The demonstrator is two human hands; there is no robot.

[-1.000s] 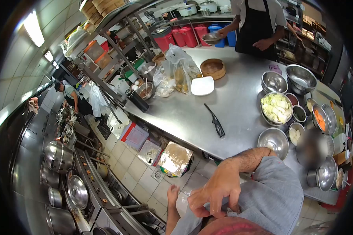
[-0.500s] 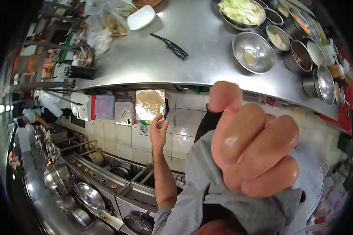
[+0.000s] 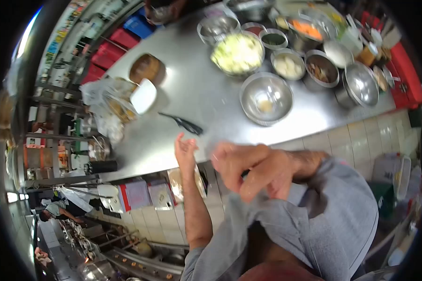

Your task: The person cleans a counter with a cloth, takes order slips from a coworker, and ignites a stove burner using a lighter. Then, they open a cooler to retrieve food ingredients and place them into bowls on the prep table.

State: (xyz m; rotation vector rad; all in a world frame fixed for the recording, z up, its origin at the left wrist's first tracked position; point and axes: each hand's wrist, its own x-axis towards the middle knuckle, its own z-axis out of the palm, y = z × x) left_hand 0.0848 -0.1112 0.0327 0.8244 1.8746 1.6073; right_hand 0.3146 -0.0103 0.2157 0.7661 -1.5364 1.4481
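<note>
Near black tool [image 3: 188, 125] on surface [image 3: 192, 70], left hand [image 3: 186, 151] has fingers loosely spread. Right hand [image 3: 253, 169] blurred, curled; cannot tell if pinching.

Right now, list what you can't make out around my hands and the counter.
All in the head view:
Right hand: motion blur; whether it holds anything is unclear.
Plastic bag: its creased plastic obscures what's inside.
Large bowl: cut off by the top edge.
Co-worker's bowl: too small and dim to show contents.
</note>
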